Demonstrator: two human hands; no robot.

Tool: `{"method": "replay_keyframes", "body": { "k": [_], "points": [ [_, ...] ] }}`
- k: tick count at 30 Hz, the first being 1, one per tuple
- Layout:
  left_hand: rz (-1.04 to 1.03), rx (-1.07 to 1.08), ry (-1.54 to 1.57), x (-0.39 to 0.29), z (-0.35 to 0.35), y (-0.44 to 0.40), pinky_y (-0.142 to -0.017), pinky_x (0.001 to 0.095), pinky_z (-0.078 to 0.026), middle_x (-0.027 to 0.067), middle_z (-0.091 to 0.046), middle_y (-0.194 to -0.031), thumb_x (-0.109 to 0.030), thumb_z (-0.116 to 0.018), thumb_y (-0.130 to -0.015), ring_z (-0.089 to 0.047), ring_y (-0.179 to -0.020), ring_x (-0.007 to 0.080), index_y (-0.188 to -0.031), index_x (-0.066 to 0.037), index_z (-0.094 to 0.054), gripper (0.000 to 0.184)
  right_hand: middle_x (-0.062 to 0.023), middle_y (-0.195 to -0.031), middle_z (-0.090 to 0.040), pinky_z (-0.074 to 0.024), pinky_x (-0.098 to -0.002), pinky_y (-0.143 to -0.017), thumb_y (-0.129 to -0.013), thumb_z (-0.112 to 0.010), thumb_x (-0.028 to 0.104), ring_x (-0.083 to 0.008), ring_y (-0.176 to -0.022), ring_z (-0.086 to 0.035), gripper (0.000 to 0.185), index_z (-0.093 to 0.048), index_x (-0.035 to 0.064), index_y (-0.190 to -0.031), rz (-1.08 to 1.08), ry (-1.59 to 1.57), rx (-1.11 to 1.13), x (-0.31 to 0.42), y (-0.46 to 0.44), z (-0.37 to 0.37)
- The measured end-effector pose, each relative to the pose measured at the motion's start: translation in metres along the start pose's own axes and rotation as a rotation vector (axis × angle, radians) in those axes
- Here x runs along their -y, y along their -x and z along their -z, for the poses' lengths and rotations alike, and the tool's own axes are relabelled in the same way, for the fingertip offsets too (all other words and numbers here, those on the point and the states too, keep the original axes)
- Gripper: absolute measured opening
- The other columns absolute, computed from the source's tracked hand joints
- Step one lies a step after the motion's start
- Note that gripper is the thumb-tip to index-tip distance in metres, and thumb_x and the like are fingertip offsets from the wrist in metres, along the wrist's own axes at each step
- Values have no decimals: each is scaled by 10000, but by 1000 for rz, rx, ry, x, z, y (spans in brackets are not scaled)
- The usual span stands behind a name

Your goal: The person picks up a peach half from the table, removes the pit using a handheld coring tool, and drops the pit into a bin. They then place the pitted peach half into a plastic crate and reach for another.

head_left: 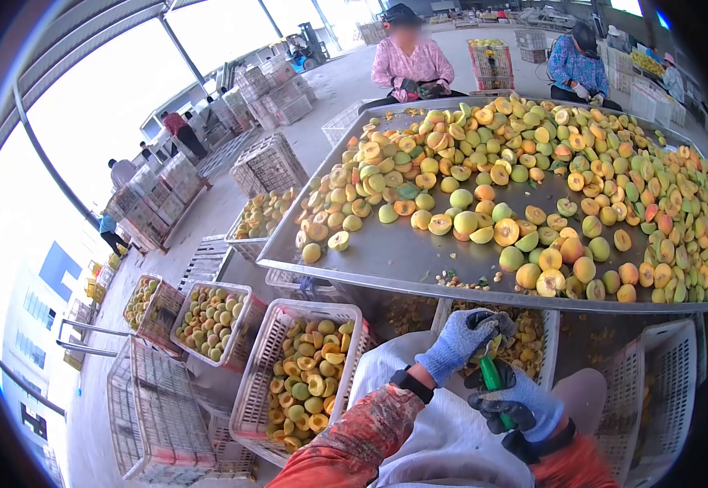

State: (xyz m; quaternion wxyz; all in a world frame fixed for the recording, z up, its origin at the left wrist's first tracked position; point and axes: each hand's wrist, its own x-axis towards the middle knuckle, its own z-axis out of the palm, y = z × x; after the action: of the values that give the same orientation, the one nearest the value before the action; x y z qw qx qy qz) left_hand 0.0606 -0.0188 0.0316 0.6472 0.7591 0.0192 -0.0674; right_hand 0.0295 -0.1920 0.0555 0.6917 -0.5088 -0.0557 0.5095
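My left hand [466,337], in a blue-grey glove with a dark palm, is closed around a yellowish peach piece mostly hidden by the fingers. Just below it, my right hand [525,405], gloved alike, grips a green-handled tool [491,374]; its working end is hidden against the fruit. Both hands meet over my lap, in front of the metal table [403,259]. Whole and halved peaches [507,233] are heaped on that table. Below the hands' far side, a white crate [551,346] contains fruit scraps.
On the left, a crate of peach halves [250,398] stands beside another fruit-filled crate [244,337]. An empty-looking crate [667,390] is at the right. Two people sit across the table, one in a pink top [411,65]. A forklift [309,47] and stacked crates stand behind.
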Motion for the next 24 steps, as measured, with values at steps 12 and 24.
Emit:
{"method": "replay_keyframes", "body": {
  "k": [12, 24],
  "points": [
    [255, -152, 960, 37, 2, -45, -747, 422, -530, 158, -607, -1024, -428, -454, -897, -601, -938, 279, -1118, -8, -543, 484, -34, -748, -608, -426, -252, -435, -798, -668, 212, -133, -495, -548, 356, -547, 43, -1086, 277, -336, -59, -25, -21, 64],
    [-108, -163, 690, 56, -15, -33, -860, 450, -483, 169, -597, -1063, -225, -514, -865, -575, -979, 320, -1087, 9, -554, 326, -148, -854, -561, -467, -377, -600, -777, -548, 127, -277, -718, -592, 356, -484, 13, -1109, 680, 1628, -965, -25, -51, 36]
  ]
}}
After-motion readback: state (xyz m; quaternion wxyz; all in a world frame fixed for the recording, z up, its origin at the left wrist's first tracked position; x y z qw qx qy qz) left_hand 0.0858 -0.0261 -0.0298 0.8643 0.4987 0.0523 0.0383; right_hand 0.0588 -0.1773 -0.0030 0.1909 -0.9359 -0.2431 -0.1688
